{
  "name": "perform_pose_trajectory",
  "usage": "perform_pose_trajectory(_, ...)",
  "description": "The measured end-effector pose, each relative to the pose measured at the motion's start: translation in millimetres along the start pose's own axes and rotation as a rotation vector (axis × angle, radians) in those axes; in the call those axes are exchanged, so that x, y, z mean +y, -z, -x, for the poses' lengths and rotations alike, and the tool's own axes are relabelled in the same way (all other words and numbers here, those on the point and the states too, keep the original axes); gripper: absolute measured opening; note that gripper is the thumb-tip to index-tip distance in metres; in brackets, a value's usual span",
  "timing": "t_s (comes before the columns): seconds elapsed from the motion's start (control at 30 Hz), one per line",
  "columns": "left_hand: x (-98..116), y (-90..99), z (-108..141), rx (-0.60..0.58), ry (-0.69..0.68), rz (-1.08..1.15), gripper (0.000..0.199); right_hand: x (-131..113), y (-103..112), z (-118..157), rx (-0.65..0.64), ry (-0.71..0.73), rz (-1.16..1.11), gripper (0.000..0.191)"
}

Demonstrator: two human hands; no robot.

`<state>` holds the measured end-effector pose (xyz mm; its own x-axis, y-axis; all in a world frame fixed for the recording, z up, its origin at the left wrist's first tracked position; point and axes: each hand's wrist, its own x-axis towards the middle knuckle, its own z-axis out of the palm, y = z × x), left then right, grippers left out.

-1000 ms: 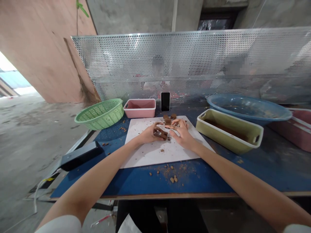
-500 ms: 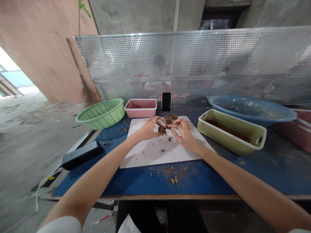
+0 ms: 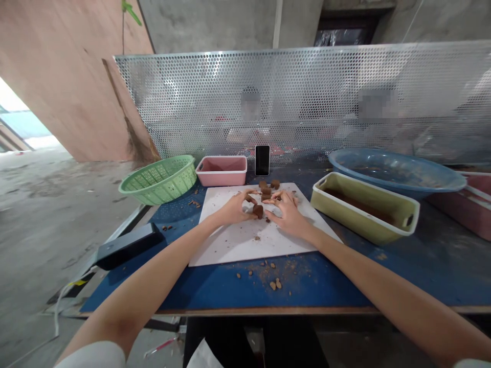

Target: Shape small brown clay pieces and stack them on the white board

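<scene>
Several brown lumps lie on a white board (image 3: 245,240), with small crumbs around them. My left hand (image 3: 237,208) curves round the left side of a brown lump (image 3: 258,211), its thumb at the lump's lower edge. To the right, my right hand (image 3: 286,213) has its fingers apart and thumb pointing toward the same lump; I see nothing held in it. Behind the hands sit more brown lumps (image 3: 265,190), partly hidden by the fingers.
A green basket (image 3: 159,181), pink bin (image 3: 222,171) and upright phone (image 3: 262,160) stand behind the board. An olive bin (image 3: 364,207) and blue basin (image 3: 395,171) are right. A dark box (image 3: 128,245) sits left; a perforated metal screen (image 3: 299,102) rises behind.
The lump by my left hand has moved slightly right and toward me, and now rests lower on the board. My right hand has shifted a little left.
</scene>
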<state>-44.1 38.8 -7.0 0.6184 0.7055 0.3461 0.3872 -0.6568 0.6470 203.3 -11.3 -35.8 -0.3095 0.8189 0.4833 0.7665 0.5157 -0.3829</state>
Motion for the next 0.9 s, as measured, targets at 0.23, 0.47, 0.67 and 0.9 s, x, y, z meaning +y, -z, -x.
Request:
perform_pose_trajectory(0.23,-20,-8.5,3,0.01,-0.036,0.168,0.088,-4,-11,-9,-0.086,-0.05,0.038,0.046)
perform_pose_trajectory(0.47,-20,-10.9,4,0.03,0.001,0.148,0.081,-2,-14,-13,-0.065,-0.003,0.019,0.039)
perform_pose_trajectory(0.67,-13,-9.6,7,0.059,0.019,0.145,0.076,2,-14,-14,-0.041,0.037,0.019,0.035)
perform_pose_trajectory(0.9,-15,-10.3,6,0.042,0.025,0.144,0.085,8,-13,-18,-0.069,0.072,0.025,0.031)
